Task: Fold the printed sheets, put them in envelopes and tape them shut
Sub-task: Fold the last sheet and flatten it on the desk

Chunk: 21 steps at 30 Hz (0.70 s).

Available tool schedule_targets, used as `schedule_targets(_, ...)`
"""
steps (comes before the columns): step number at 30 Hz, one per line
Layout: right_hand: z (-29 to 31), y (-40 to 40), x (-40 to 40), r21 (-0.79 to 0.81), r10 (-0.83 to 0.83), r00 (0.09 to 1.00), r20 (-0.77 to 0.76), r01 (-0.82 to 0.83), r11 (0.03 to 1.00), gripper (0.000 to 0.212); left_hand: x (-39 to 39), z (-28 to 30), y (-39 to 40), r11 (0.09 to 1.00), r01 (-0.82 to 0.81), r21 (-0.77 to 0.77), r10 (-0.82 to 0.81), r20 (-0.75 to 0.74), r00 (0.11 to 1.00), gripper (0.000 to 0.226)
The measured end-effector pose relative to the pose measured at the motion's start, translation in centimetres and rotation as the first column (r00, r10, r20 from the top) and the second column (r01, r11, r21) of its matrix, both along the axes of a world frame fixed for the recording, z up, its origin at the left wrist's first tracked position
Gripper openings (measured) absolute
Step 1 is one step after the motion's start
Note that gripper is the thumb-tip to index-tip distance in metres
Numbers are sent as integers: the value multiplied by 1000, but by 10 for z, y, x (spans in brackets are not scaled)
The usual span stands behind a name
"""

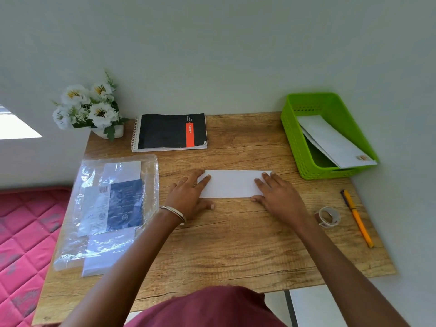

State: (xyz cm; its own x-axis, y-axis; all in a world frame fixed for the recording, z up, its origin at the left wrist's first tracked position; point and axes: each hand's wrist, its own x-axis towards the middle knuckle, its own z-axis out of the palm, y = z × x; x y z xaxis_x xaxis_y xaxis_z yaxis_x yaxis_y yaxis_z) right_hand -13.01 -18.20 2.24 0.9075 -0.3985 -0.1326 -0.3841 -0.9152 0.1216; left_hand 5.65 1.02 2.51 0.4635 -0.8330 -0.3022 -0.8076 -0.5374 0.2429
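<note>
While the folded sheet [232, 184] lay lengthwise across the counter [236, 244], the left hand [190, 197] and right hand [277, 192] pressed its ends, fingers flat, equally near.

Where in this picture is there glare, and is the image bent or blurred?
Head view: glare sits on the plastic bag at the table's left side, hiding part of its print; wide-angle bending curves the table edges; the folded sheet and both hands, left and right, look sharp.
</note>
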Motion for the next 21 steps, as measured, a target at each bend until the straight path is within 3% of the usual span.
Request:
schedule_targets(2, -8, 0, -4, -106, 101, 991, 84, -92, 990, 59, 1, 1, -1, 1000, 4, -7, -4, 9, 1000, 86)
schedule_targets(5, -8, 3, -7, -213, 238, 915, 326, -174, 961, 42, 1, 1, 1, 998, 31, -51, -28, 48, 998, 74)
schedule_targets(8, 1, 6, -8, -180, 176, 812, 557, -89, 980, 40, 0, -1, 8, 945, -52, -324, 55, 1, 998, 34)
schedule_targets(10, 6, 11, -12, -11, 16, 726, 687, -11, 1000, 31, -5, 2, 13, 824, -318, -469, 236, -226, 945, 16)
schedule_targets(12, 10, 17, -16, 256, -233, 611, 757, 51, 965, 25, -14, 11, 13, 673, -598, -435, 329, -548, 769, 8)
schedule_targets(13, 12, 21, -17, 394, -365, 537, 760, 66, 917, 24, -20, 15, 14, 620, -686, -382, 338, -659, 672, 7)
schedule_targets(15, 14, 27, -16, 662, -628, 396, 670, 64, 746, 27, -28, 14, 14, 591, -747, -305, 350, -737, 578, 6)
schedule_targets(18, 10, 31, -15, 883, -858, 275, 434, 57, 466, 46, -34, 3, 15, 571, -777, -267, 420, -718, 556, 10)
schedule_targets(21, 0, 31, -13, 919, -905, 239, 353, 96, 383, 49, -35, -2, 13, 571, -769, -286, 458, -667, 588, 27)
